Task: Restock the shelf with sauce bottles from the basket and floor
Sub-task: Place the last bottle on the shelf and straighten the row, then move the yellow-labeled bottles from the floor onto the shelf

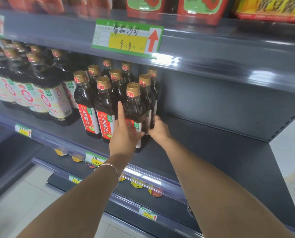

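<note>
A dark sauce bottle [134, 109] with a gold cap and red label stands at the front right of a group of several like bottles [102, 103] on the grey shelf [203, 145]. My left hand [124, 134] presses against its front and left side, index finger pointing up along the glass. My right hand [157, 127] grips its right side low down. Both hands hold this one bottle, which stands upright on the shelf board. The basket and floor bottles are out of view.
Larger bottles with cream labels [45, 97] fill the shelf's left part. The shelf board right of the group is bare. A green and yellow price tag [127, 36] hangs on the shelf above. Lower shelves hold jars with yellow lids [137, 184].
</note>
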Demonstrator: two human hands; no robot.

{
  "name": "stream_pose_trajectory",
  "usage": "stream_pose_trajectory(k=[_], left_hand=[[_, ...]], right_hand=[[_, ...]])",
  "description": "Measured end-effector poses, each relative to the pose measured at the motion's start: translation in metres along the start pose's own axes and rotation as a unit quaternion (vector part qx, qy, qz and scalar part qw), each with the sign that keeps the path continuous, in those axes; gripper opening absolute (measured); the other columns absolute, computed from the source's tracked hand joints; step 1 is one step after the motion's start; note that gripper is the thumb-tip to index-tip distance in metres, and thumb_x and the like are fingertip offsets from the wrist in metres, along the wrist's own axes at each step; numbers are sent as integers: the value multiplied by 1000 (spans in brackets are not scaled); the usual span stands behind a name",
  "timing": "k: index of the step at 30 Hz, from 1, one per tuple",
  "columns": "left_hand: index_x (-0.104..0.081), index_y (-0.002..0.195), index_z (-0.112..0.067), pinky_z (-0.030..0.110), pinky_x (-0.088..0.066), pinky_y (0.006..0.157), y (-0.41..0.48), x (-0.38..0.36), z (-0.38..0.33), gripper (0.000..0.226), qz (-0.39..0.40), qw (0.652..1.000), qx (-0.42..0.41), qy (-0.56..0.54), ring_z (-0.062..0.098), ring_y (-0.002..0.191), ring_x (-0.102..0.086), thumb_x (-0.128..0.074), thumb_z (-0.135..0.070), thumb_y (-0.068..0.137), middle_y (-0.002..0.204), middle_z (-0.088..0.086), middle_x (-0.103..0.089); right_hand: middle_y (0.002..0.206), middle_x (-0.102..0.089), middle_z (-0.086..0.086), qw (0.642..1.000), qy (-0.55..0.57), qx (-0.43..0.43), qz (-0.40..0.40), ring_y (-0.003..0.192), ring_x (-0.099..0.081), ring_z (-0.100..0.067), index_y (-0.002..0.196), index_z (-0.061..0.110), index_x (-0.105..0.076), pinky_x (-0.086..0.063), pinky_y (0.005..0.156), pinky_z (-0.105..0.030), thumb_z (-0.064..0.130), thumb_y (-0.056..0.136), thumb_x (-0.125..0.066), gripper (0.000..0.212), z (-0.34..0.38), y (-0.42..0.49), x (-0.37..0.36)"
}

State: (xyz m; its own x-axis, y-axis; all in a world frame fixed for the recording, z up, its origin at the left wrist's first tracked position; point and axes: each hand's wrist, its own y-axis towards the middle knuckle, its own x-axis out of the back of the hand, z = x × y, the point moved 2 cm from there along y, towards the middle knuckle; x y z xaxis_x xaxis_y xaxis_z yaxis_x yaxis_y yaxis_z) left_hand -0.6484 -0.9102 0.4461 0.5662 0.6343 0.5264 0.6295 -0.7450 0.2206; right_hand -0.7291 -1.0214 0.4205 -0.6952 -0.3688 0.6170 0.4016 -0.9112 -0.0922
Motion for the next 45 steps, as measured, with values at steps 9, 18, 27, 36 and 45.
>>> stream_pose_trajectory(k=[9,18,27,36,45], left_hand=[[-33,138,-21,41,-49,76,-23,42,-1,52,20,997,-28,75,34,106,-54,-55,-21,90,134,10,-43],[-54,111,-24,35,-44,82,-94,97,0,23,274,904,-119,305,32,106,-58,-44,-28,91,116,7,-60],[-58,107,-19,40,-46,89,-197,107,-5,23,394,806,-256,359,29,112,-56,-46,-29,91,120,5,-59],[-59,110,-20,38,-45,92,-376,28,-34,25,506,711,-378,309,29,114,-56,-44,-30,92,125,5,-57],[-57,109,-22,31,-41,82,-532,-9,-15,23,594,611,-423,310,29,110,-57,-44,-27,91,120,3,-59]], right_hand=[[142,-46,-14,994,-106,-23,8,128,-48,-31,145,14,-32,-42,99,-36,25,92,-60,61,18,-49,21],[135,-54,-9,970,-234,-67,-17,123,-51,-31,131,19,-51,-45,100,-40,27,94,-52,38,28,-173,10],[128,-57,-8,936,-299,-185,-3,117,-55,-30,126,14,-56,-46,95,-35,25,95,-46,34,-12,-342,25],[134,-52,-3,902,-207,-371,-82,124,-49,-22,131,24,-52,-41,100,-34,29,94,-49,37,-135,-548,50],[134,-53,-2,859,-133,-484,-99,122,-51,-22,131,25,-51,-44,98,-36,30,95,-48,37,-222,-710,23]])
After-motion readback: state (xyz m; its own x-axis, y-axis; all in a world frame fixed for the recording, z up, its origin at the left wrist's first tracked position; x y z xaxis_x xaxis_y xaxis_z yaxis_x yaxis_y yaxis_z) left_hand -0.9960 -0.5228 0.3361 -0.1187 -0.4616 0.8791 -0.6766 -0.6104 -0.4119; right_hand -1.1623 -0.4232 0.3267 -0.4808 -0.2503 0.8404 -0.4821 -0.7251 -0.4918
